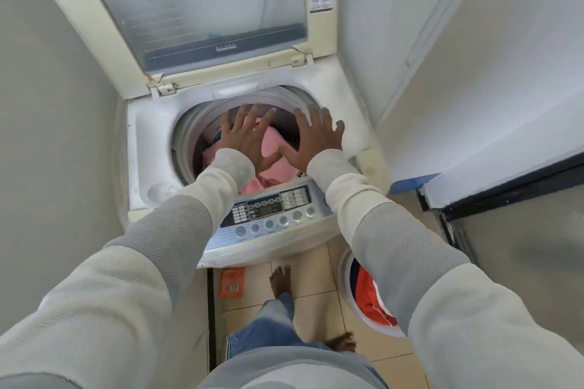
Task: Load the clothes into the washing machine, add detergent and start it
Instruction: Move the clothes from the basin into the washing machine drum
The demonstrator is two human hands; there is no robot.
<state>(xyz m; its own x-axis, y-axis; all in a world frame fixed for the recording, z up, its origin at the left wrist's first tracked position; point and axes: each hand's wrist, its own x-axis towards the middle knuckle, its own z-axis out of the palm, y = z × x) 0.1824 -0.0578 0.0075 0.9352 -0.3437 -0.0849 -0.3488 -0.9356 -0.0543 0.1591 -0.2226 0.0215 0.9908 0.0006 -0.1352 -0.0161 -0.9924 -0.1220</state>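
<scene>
A white top-loading washing machine point(151, 136) stands in front of me with its lid point(202, 9) raised. Pink clothes point(271, 142) lie in the drum, with a bit of darker cloth at the left. My left hand point(245, 136) and my right hand point(313, 136) hover over the drum mouth, fingers spread and straight, holding nothing. The control panel point(271, 211) with round buttons runs along the machine's front edge. An orange packet point(232, 283) lies on the floor tiles below the machine.
A white basket point(346, 275) with red, orange and blue clothes sits on the floor at the right. Walls close in on both sides. A white ledge with a dark edge point(505, 186) juts in at the right. My bare feet stand on beige tiles.
</scene>
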